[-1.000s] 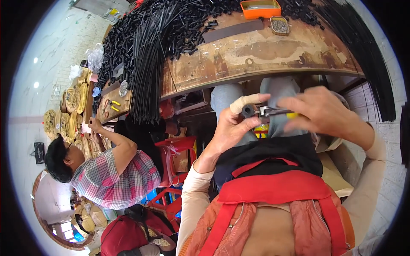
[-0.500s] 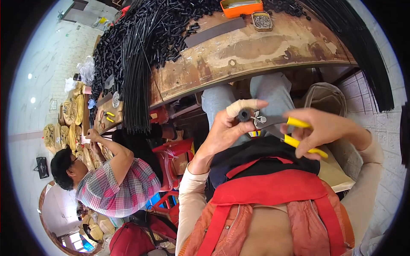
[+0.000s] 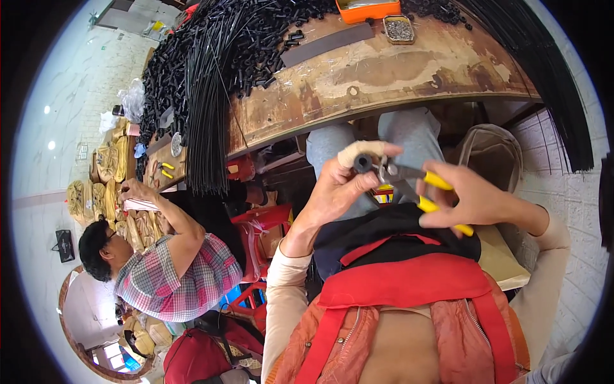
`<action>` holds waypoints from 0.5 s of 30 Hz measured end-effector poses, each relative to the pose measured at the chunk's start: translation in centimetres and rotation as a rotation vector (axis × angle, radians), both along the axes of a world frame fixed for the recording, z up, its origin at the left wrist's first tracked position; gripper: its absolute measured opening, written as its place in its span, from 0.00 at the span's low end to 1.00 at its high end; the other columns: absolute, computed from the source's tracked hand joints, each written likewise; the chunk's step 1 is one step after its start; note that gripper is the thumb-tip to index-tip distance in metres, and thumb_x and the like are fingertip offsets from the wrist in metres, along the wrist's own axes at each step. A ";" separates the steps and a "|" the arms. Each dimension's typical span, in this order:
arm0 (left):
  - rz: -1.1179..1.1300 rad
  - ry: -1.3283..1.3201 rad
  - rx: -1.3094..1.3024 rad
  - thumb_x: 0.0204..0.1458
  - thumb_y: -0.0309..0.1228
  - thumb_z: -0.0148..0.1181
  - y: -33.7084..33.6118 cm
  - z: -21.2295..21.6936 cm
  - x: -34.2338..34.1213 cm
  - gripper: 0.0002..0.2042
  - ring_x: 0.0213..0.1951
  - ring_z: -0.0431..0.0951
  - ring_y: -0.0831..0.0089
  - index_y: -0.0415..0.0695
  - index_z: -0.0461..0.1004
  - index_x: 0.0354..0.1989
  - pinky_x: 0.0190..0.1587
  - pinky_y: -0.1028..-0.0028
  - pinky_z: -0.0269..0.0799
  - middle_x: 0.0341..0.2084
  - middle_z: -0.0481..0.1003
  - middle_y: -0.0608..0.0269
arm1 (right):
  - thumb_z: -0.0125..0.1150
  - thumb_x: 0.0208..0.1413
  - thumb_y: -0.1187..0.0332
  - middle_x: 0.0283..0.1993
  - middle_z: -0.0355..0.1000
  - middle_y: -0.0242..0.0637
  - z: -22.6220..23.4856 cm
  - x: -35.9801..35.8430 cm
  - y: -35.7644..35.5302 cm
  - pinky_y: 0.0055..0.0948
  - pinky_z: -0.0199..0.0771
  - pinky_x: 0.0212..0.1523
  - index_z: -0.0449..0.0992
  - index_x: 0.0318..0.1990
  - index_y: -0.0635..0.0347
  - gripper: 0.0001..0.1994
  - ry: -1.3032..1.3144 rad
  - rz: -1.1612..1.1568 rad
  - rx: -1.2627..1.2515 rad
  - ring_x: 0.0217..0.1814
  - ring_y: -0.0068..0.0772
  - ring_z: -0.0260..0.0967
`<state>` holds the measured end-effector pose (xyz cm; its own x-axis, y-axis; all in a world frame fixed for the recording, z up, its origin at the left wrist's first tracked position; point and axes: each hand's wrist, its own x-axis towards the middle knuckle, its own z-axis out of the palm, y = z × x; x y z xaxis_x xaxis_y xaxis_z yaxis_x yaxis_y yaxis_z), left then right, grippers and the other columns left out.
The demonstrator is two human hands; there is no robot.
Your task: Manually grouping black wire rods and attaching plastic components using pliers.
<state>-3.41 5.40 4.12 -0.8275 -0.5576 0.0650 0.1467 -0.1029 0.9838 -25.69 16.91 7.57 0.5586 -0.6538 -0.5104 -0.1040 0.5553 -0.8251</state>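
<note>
The left hand [image 3: 336,195] has a narrow grip, thumb and wrapped finger [image 3: 363,152] closed around a short black tube [image 3: 363,164]. The tube sits between these two digits, a little inward of their tips. Its round hollow end faces up toward the viewer, so its long axis runs roughly along the line of sight.

The right hand [image 3: 472,195] holds pliers [image 3: 440,180] by spread yellow handles, its grip wide. The pliers point left toward the tube, their long axis slanting from the head at upper left to the handles at lower right. The jaws are just beside the tube's right side; whether they bite on anything cannot be told.

Both hands are above the lap, on the near side of the wooden tabletop [image 3: 384,77]. On it are a dark flat strip [image 3: 327,45], a small dish of metal bits [image 3: 399,29], an orange tray [image 3: 369,13] and a heap of black tubes [image 3: 256,57].
</note>
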 end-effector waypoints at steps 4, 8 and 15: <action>0.135 -0.007 -0.008 0.52 0.48 0.63 -0.5 -0.2 0.4 0.30 0.32 0.65 0.85 0.37 0.69 0.56 0.34 0.83 0.61 0.33 0.71 0.72 | 0.61 0.54 0.69 0.29 0.72 0.40 0.0 0.4 -0.6 0.37 0.73 0.32 0.64 0.49 0.65 0.18 0.809 -0.362 -1.332 0.31 0.44 0.74; -0.043 0.072 0.002 0.57 0.39 0.60 -1.6 -0.7 1.5 0.22 0.40 0.67 0.83 0.40 0.70 0.56 0.44 0.81 0.64 0.46 0.72 0.69 | 0.59 0.55 0.68 0.26 0.72 0.40 -0.1 0.1 -1.0 0.32 0.70 0.25 0.65 0.48 0.66 0.16 0.358 -0.141 -0.691 0.24 0.36 0.73; 0.022 0.050 -0.016 0.61 0.37 0.55 -0.7 0.5 1.6 0.18 0.43 0.69 0.82 0.39 0.68 0.55 0.47 0.78 0.67 0.45 0.71 0.66 | 0.62 0.53 0.64 0.24 0.69 0.46 -1.2 1.5 -1.2 0.35 0.69 0.29 0.67 0.44 0.64 0.16 0.640 -0.420 -1.189 0.27 0.44 0.73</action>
<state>-1.85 4.73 4.60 -0.8108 -0.5740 0.1147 0.1973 -0.0836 0.9768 -24.24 15.71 6.39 0.1032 -0.9242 0.3677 -0.6362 -0.3455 -0.6898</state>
